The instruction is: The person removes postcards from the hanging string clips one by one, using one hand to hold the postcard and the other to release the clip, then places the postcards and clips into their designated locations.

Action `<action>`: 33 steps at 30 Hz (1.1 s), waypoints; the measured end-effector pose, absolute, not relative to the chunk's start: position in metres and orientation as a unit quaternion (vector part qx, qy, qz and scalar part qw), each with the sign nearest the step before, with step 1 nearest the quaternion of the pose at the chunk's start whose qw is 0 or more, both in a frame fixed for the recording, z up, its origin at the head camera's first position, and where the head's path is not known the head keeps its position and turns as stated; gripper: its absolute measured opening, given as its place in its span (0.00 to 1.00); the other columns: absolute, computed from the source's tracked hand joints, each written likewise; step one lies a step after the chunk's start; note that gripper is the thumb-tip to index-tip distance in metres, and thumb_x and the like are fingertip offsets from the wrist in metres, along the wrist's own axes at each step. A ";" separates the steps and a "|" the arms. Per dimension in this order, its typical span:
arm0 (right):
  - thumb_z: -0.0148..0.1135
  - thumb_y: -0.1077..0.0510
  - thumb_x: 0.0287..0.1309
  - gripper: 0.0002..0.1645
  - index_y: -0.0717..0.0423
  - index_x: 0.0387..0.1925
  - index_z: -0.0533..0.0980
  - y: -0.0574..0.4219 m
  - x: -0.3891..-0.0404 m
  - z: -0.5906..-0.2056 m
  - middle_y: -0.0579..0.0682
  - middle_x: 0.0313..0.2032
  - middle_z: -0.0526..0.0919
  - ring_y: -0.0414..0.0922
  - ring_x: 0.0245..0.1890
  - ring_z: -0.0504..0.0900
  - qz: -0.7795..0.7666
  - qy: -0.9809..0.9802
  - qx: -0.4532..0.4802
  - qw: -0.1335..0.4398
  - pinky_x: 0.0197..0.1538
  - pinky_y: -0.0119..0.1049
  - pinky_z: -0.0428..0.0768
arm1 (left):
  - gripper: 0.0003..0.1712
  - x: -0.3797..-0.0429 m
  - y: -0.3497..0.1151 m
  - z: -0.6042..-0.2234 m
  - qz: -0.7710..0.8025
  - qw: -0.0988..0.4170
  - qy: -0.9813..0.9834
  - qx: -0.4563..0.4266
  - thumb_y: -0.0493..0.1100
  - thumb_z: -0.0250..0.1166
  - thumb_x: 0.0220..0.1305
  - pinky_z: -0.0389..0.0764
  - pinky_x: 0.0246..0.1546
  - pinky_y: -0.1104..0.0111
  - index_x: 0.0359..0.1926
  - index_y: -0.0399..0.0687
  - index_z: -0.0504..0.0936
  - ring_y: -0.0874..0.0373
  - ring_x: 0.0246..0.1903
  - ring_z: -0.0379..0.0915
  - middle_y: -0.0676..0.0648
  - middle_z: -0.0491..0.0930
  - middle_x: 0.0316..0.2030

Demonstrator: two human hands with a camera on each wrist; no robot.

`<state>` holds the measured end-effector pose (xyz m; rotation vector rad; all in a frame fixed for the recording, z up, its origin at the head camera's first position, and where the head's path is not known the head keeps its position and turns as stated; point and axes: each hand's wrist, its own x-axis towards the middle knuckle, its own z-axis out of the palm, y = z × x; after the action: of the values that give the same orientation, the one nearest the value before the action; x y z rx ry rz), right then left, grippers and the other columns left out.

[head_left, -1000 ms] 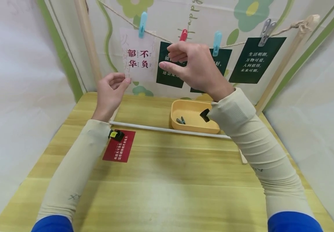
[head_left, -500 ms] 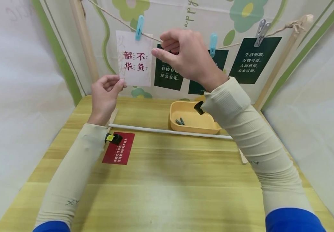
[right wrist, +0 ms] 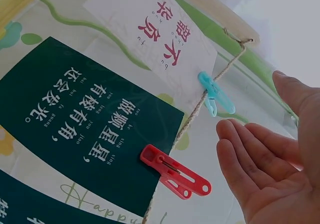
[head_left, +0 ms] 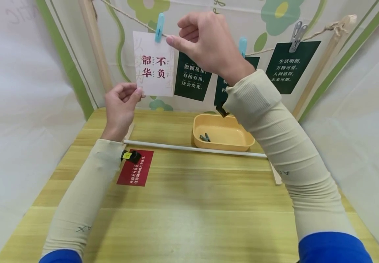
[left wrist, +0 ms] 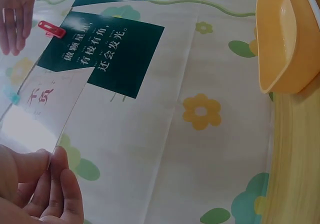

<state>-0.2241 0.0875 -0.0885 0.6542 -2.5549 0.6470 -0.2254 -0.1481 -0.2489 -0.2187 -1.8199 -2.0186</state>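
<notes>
A white card with red characters point(head_left: 153, 81) hangs from the twine by a light-blue clothespin point(head_left: 159, 27). The left hand point(head_left: 119, 109) pinches its lower left corner between thumb and fingertips; the left wrist view shows this pinch on the card's edge. Close to the right of that clothespin is the right hand point(head_left: 211, 45), raised, with thumb and loosely bent fingers apart and nothing between them. In the right wrist view the hand point(right wrist: 272, 159) is apart from the blue clothespin point(right wrist: 216, 95) and from a red clothespin point(right wrist: 172, 168) on a dark green card point(right wrist: 95, 119).
More green cards hang to the right, one under a grey clothespin point(head_left: 296, 37). On the table stands a yellow tray point(head_left: 224, 148) holding a small grey-green clothespin point(head_left: 205, 137). A white rod point(head_left: 176, 147) crosses in front. A red card point(head_left: 133, 179) lies at left.
Leftward and up, the right hand has moved from in front of the red clothespin toward the blue one. The left hand keeps its pinch on the white card, having shifted slightly left.
</notes>
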 end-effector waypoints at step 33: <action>0.60 0.35 0.72 0.33 0.48 0.68 0.79 0.061 -0.255 -0.064 0.47 0.67 0.81 0.37 0.60 0.70 0.264 -0.941 0.151 0.150 0.69 0.28 0.75 | 0.05 -0.222 -0.148 -0.242 -0.716 0.209 -0.663 -0.065 0.35 0.67 0.72 0.85 0.45 0.77 0.47 0.40 0.84 0.62 0.36 0.83 0.52 0.84 0.36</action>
<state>-0.2546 0.0606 -0.0642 0.4339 -2.7026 0.7573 -0.2224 -0.1483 -0.2418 -0.1820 -1.8444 -1.9924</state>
